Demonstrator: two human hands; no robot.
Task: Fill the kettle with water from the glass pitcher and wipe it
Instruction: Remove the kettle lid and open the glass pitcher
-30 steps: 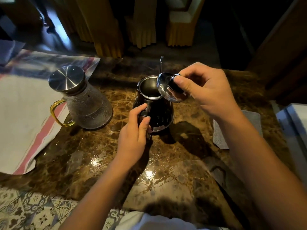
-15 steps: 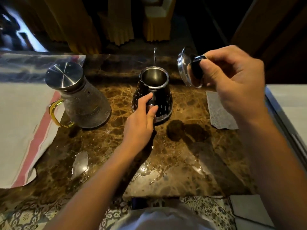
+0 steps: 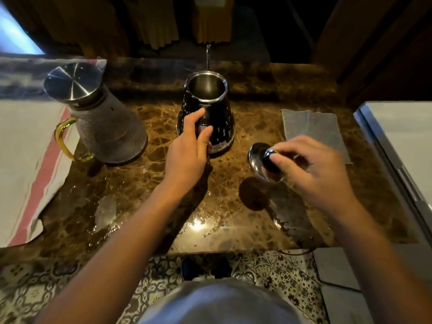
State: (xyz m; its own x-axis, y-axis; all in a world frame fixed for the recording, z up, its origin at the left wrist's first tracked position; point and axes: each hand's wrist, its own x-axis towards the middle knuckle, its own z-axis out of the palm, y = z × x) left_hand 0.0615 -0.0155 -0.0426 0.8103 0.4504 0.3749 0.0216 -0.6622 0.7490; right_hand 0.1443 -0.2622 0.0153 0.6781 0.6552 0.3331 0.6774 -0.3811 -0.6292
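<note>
With the kettle (image 3: 207, 113) open at twelve o'clock, your left hand (image 3: 189, 148) gripping its handle and your right hand (image 3: 311, 167) pinching the lid (image 3: 259, 160), seemingly just above the counter, filling from the capped glass pitcher (image 3: 102, 115) at ten o'clock and wiping remain.

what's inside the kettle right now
The kettle stands open, its lid in the right hand. Only bare shiny metal wall shows inside; the bottom is too dark to tell.
</note>
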